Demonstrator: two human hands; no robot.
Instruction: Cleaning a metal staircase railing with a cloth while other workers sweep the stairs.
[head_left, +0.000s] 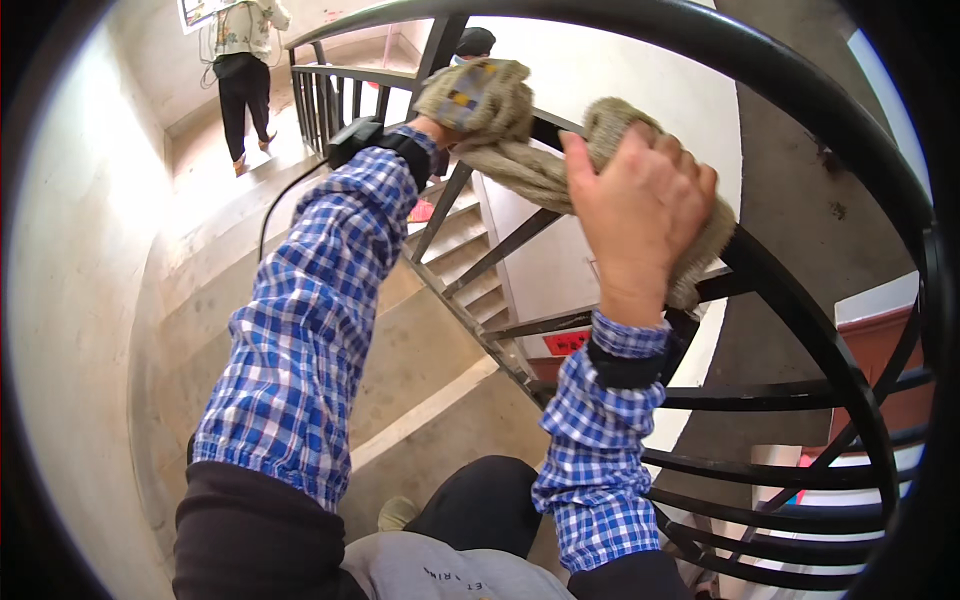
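Observation:
A brown knitted cloth (517, 176) lies along the black metal stair railing (780, 292), with a twisted stretch between my hands. It is bunched around my left hand (445, 133), so only the wrist and a little skin show and the fingers are hidden. A patch of blue, grey and yellow marks that end. My right hand (645, 199) presses the other part of the cloth onto the lower rail, fingers curled over it and thumb raised along its left side. Both forearms reach forward in blue checked sleeves.
Concrete steps (420, 390) descend ahead, with a pale wall (82, 247) on the left. A thick upper handrail (675, 30) curves over my hands. A person (244, 71) with hanging cables stands on the landing. Another person's dark cap (475, 41) shows beyond the railing.

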